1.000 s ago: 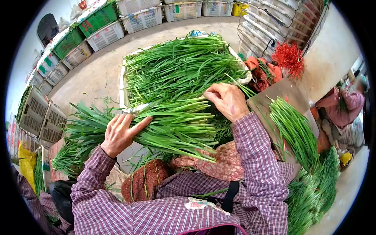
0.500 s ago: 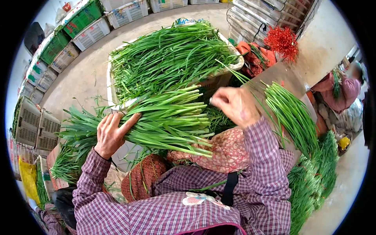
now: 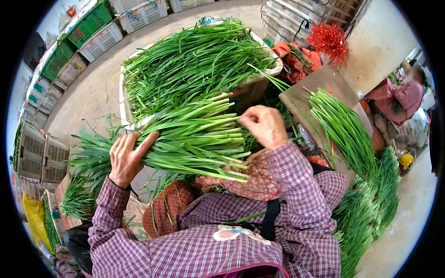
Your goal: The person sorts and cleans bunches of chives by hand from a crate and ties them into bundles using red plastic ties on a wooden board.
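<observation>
My left hand (image 3: 125,156) is wrapped round a large bunch of long green leafy stalks (image 3: 190,143), its thumb lying across the top. The pale cut ends fan out to the right. Beside those ends is my right hand (image 3: 266,126), its fingers pinched together; whatever is between the fingertips is too small to make out. Behind the bunch stands a white crate (image 3: 122,99) heaped with loose green stalks (image 3: 194,65). A smaller bunch (image 3: 340,125) lies on a brown board (image 3: 296,95) to the right.
Red ties (image 3: 328,42) hang by stacked crates (image 3: 296,21) at the upper right. More bunches (image 3: 361,217) lie at the lower right. A co-worker (image 3: 401,99) sits at the far right. Filled crates (image 3: 102,41) line the left wall, near a yellow bag (image 3: 36,220).
My right hand moved away from the cut ends, then back beside them. The view has shifted, so the crate and bunch appear further left. My left hand has kept hold of the bunch.
</observation>
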Demonstrator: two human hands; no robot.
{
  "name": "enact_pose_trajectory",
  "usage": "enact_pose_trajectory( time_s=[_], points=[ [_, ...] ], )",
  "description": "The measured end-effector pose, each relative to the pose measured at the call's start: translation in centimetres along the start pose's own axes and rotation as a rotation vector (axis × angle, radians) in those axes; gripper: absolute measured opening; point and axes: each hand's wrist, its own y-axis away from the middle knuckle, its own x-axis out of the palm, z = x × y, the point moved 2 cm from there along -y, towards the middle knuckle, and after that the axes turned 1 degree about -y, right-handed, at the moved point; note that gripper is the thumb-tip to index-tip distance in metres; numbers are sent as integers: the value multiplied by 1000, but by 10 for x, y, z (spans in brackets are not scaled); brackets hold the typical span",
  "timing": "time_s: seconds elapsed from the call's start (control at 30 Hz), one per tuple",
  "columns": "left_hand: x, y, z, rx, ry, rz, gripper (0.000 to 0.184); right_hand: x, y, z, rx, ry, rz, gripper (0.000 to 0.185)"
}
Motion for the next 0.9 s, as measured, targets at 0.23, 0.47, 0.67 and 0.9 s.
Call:
enact_pose_trajectory(
  time_s=[0.23,0.47,0.67,0.9],
  points=[
    [4,7,7,-31,-34,-10,69,-33,5,-18,-19,320,-78,26],
    [1,5,4,-30,-7,-10,69,3,-4,29,122,-64,141,26],
    [7,6,6,-33,19,-46,66,17,-9,19,111,-160,140,25],
    [12,14,13,-50,-4,-3,68,-18,-1,12,-70,-123,-37,21]
  ],
)
